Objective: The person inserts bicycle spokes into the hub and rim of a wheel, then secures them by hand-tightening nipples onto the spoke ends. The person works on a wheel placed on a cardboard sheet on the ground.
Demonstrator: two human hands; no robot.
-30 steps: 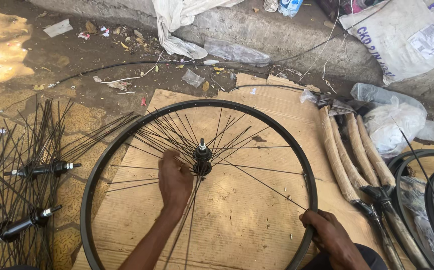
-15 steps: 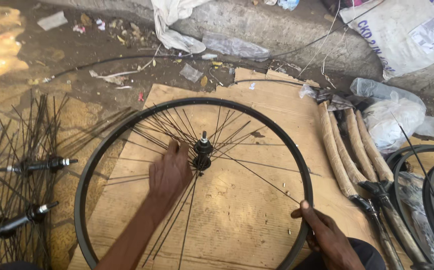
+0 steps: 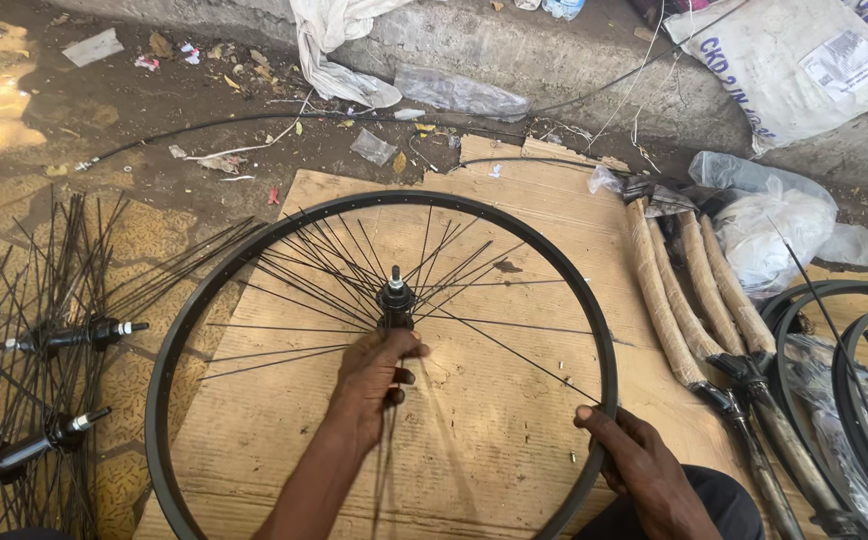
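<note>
A black bicycle wheel rim (image 3: 254, 248) lies flat on a sheet of cardboard (image 3: 514, 230). In its middle stands a black hub (image 3: 395, 300) with thin loose spokes (image 3: 314, 270) fanning out. My left hand (image 3: 374, 385) is just below the hub, fingers closed around several spokes near it. My right hand (image 3: 634, 460) grips the rim at its lower right, where one long spoke (image 3: 514, 352) reaches the rim.
Two more hubs with spokes (image 3: 64, 335) lie on the ground at the left. Paper-wrapped bicycle forks (image 3: 694, 300) lie at the right, beside further rims (image 3: 854, 400) and plastic bags (image 3: 784, 225). A cable (image 3: 254, 122) and litter lie along a concrete kerb (image 3: 554, 60) at the back.
My left hand has shifted a little and closed on the spokes under the hub. My right hand has moved up along the rim's lower right edge. The view tilted slightly.
</note>
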